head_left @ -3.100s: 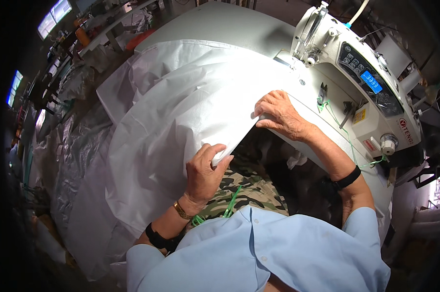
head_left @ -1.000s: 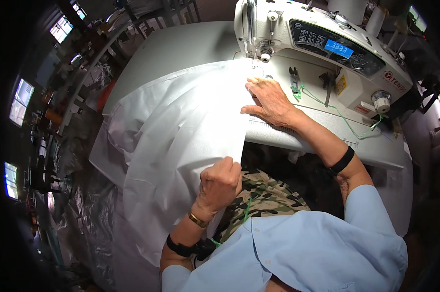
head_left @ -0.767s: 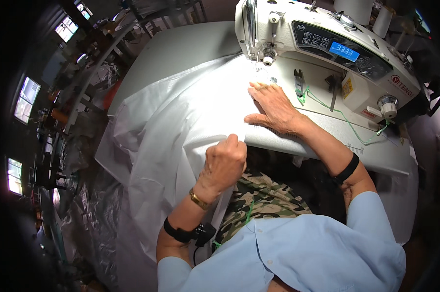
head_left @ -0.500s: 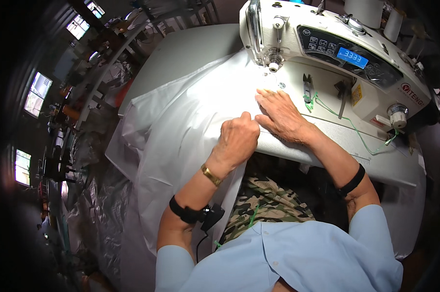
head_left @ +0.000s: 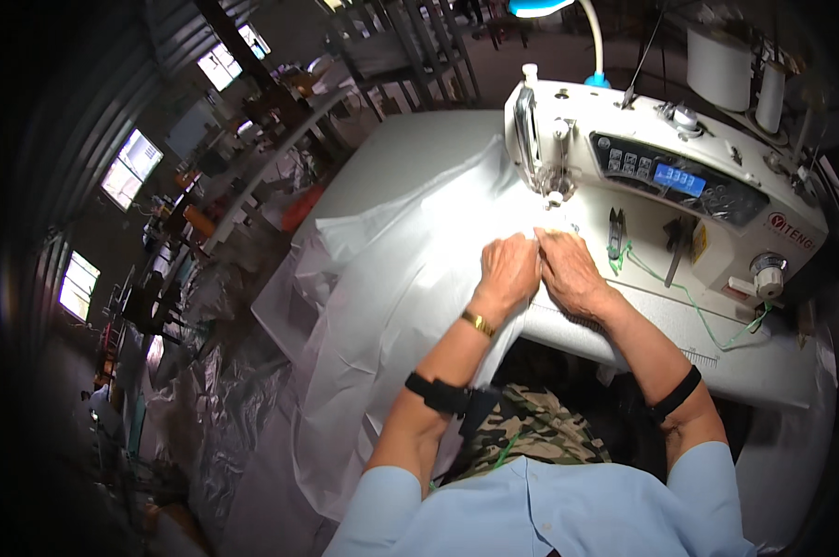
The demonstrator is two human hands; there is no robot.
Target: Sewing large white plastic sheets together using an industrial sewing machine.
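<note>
Head view: your left grip [head_left: 510, 271] is closed on the right edge of the white fabric sheet [head_left: 396, 278], which spreads left and drops over the near edge of the worktop [head_left: 419, 148], while your right grip [head_left: 572, 272], its hold unclear, sits just beside it, nearer the sewing machine [head_left: 577, 125].

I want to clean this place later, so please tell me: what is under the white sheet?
The grey table is under part of the white sheet; its bare top shows beyond the sheet's far edge. Anything else that the sheet covers cannot be seen.
</note>
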